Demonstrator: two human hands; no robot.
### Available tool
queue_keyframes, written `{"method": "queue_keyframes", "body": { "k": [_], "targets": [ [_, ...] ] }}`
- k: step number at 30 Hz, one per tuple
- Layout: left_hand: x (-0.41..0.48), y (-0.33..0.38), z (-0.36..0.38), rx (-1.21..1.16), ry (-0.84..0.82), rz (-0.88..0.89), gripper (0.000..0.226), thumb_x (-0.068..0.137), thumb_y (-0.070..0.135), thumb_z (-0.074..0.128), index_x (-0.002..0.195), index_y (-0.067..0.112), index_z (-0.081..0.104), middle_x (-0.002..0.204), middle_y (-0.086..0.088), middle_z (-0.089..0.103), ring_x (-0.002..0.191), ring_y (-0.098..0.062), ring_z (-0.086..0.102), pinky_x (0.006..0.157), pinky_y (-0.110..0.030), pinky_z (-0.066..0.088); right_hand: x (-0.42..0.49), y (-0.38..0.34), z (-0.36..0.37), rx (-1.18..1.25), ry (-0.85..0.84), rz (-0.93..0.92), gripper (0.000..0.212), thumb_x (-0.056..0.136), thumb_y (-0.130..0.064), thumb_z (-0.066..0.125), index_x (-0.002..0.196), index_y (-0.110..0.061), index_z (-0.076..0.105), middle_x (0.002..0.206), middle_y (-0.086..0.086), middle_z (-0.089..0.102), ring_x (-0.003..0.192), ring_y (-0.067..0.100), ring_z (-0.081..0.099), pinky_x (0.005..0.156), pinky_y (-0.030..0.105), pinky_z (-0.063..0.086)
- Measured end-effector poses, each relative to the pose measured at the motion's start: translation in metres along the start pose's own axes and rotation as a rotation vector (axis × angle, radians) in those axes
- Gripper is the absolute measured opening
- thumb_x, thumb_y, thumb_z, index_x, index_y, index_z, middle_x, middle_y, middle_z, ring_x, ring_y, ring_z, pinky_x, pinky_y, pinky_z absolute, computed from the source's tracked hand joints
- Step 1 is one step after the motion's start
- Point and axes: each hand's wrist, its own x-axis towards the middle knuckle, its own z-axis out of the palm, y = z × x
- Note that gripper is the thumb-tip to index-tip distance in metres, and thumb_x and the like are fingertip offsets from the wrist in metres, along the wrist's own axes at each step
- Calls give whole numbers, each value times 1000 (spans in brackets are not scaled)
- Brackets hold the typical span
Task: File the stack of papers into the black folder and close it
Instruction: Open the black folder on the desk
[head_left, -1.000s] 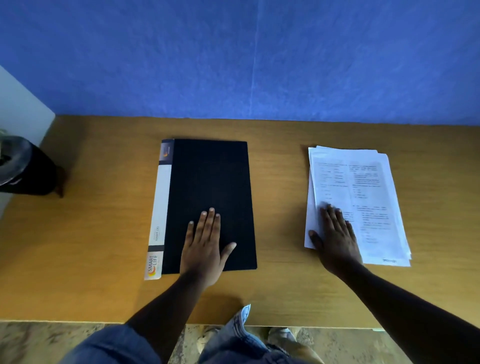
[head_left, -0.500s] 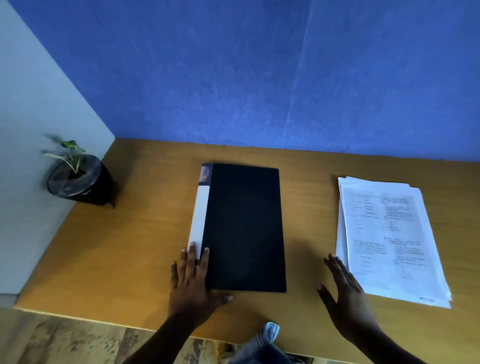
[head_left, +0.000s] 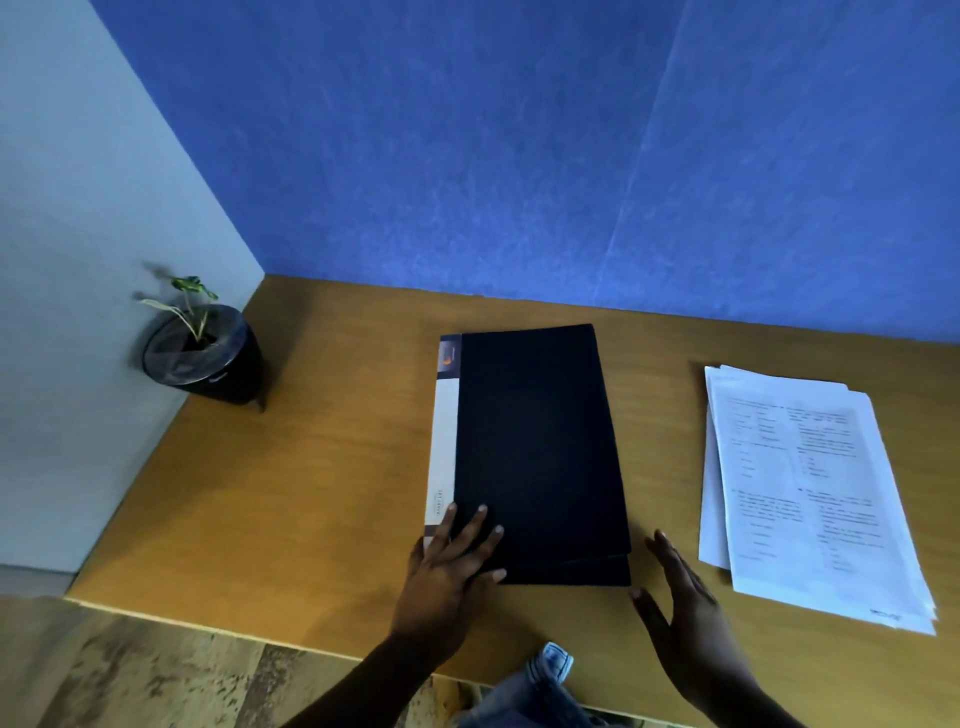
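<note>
Hands (head_left: 452, 566) on matte black folder (head_left: 535, 447)

Left hand (head_left: 451, 570) flat, fingers spread, right hand (head_left: 681, 603) open, thumb out

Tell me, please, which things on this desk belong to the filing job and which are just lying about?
For the job:
black folder
stack of papers

Just lying about:
potted plant

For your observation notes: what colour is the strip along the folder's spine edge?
Mostly white, with a dark patch at its far end, on the black folder's spine strip; seen in the head view.
</note>
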Motion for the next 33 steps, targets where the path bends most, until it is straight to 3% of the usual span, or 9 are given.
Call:
{"method": "queue_keyframes", "body": {
  "k": [4,8,13,16,19,22,25,29,33],
  "targets": [
    [-4,17,10,-200,29,65,45,94,52,35,139,51,29,157,26,17,149,-2,-2,118,-45,15,0,0,1,1,28,19,71,92,-48,51,153,-30,21,159,-4,31,142,21,37,108,38,40],
    [-14,30,16,-352,36,109,47,98,43,36,143,46,26,159,20,18,150,-4,4,120,-29,9,2,-3,2,14,20,20,69,93,-36,57,153,-27,23,159,0,33,140,23,41,107,44,45],
    [-35,33,13,-534,238,-9,49,98,33,42,147,29,38,155,8,37,143,-4,31,115,-17,23,10,-5,1,-5,18,12,65,95,-35,56,152,-20,30,160,1,29,145,21,32,113,42,37],
    [-48,26,12,-516,390,-173,23,98,17,53,113,23,70,114,-5,73,110,-19,67,89,-3,40,14,-7,2,-11,9,-18,65,95,-35,57,152,-21,29,161,-1,27,146,19,29,115,39,33],
    [-52,20,10,-607,477,-370,30,98,23,52,78,34,71,70,6,71,70,-3,67,70,-17,53,19,-7,4,-101,-34,-72,67,95,-40,54,153,-23,25,162,-6,18,148,14,20,116,35,26],
    [-53,14,5,-729,564,-540,28,98,13,50,76,21,66,71,-5,70,73,-25,69,74,-49,59,24,-6,7,-209,-79,-128,68,96,-46,49,154,-24,21,162,-9,11,149,10,10,118,31,20],
    [-53,5,-8,-757,540,-595,22,101,9,46,87,18,61,86,-17,71,67,-22,71,53,-43,57,26,-7,12,-262,-74,-117,67,96,-48,46,154,-23,22,163,-8,11,150,10,7,119,32,18],
    [-52,-19,-21,-904,441,-747,21,103,9,42,95,10,61,87,-17,74,72,-20,75,44,-33,52,20,-8,18,-376,-69,-115,69,95,-53,42,154,-24,20,164,-7,8,150,10,7,118,31,17],
    [-47,-33,-22,-1151,369,-927,21,103,9,43,98,-5,58,69,-21,74,59,-29,72,63,-38,54,12,-12,20,-400,-33,-115,70,94,-51,48,154,-23,25,163,-6,15,148,9,11,117,30,19]
  ]
}}
